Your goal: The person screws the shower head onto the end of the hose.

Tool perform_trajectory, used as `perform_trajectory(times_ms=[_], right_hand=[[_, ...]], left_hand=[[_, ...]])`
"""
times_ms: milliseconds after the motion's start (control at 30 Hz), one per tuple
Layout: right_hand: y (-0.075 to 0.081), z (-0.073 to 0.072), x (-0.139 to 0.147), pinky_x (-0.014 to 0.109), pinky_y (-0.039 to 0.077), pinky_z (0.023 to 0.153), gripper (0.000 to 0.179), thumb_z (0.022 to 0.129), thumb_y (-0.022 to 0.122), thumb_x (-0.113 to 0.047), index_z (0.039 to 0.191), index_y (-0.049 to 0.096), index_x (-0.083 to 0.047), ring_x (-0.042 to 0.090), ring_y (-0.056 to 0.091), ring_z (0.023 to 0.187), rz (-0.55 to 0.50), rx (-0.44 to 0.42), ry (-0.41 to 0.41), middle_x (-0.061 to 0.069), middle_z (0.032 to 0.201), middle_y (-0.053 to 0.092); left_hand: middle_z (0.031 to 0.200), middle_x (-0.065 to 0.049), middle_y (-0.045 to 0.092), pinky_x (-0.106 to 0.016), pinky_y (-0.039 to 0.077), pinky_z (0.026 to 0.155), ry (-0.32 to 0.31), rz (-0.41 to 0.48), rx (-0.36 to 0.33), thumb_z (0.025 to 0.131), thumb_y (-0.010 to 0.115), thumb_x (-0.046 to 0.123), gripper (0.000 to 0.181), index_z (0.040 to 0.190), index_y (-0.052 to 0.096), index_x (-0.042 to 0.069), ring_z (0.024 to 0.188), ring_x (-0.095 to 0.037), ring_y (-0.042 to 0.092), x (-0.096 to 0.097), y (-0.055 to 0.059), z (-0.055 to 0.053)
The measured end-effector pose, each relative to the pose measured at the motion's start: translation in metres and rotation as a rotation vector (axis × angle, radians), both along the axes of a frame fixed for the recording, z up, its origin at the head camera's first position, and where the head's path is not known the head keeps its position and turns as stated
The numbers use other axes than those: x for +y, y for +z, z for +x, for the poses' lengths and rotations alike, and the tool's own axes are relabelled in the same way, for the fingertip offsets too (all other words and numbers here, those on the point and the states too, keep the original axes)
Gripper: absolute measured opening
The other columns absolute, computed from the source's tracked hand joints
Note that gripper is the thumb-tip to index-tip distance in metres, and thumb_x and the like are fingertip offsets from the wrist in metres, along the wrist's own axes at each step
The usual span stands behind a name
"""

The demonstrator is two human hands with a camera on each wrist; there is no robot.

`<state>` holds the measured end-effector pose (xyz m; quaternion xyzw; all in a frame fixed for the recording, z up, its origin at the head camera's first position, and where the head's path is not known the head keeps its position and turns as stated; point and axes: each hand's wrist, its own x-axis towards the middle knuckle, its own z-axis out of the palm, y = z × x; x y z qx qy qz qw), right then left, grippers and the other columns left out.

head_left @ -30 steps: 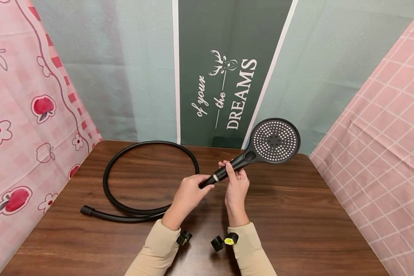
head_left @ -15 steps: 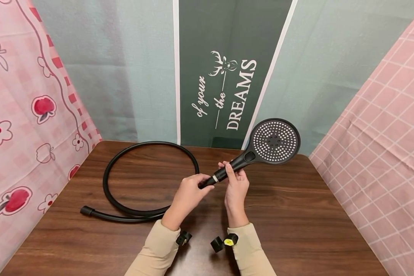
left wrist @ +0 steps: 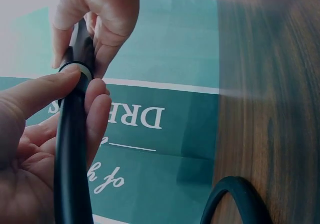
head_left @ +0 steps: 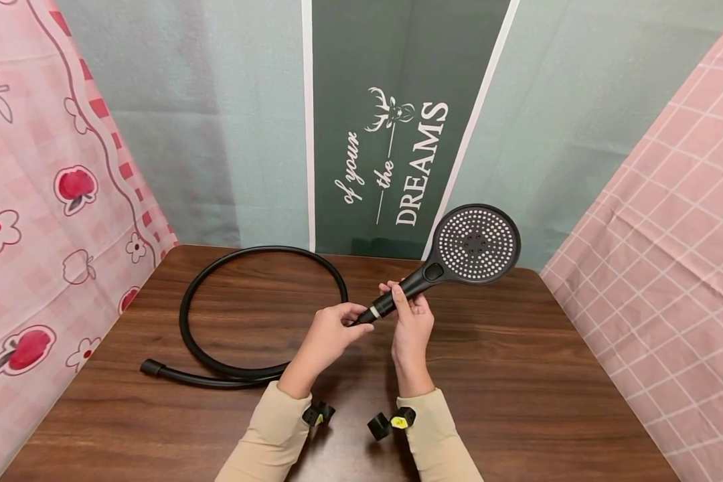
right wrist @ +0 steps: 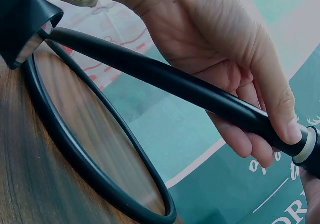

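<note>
A black shower head with pale nozzles faces up, tilted toward the back right above the table. My right hand grips its handle, thumb on top. My left hand pinches the end of the black hose between thumb and fingers, right where it meets the handle. A pale ring shows at that joint in the right wrist view. In the left wrist view the left thumb presses beside this ring. How far the hose end sits in the handle cannot be told.
The rest of the hose lies in a loop on the brown wooden table, its free end at the left. A green curtain hangs behind the table, with pink curtains at both sides. A small black camera sits at each wrist.
The shower head has shifted slightly left and up. My left hand and forearm have turned and moved a little to the left. Both holds stay as before.
</note>
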<state>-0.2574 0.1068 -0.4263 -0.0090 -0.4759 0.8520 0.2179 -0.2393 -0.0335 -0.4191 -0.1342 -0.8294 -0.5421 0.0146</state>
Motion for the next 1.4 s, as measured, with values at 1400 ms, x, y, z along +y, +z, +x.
perform_trajectory(times_ms=[1400], right_hand=[[0.0018,-0.0017,0.0015,0.029,0.057,0.089,0.012,0.097,0.062,-0.004,0.106,0.057,0.001,0.015,0.075,0.087,-0.059,-0.008,0.043,0.005,0.092,0.075]], left_hand=[[0.098,-0.011,0.074,-0.034,0.058,0.073,0.032,-0.025,0.093,0.088,0.076,0.015,0.026,0.112,0.074,0.004,0.086,-0.021,0.07,0.002,0.0089,0.0062]])
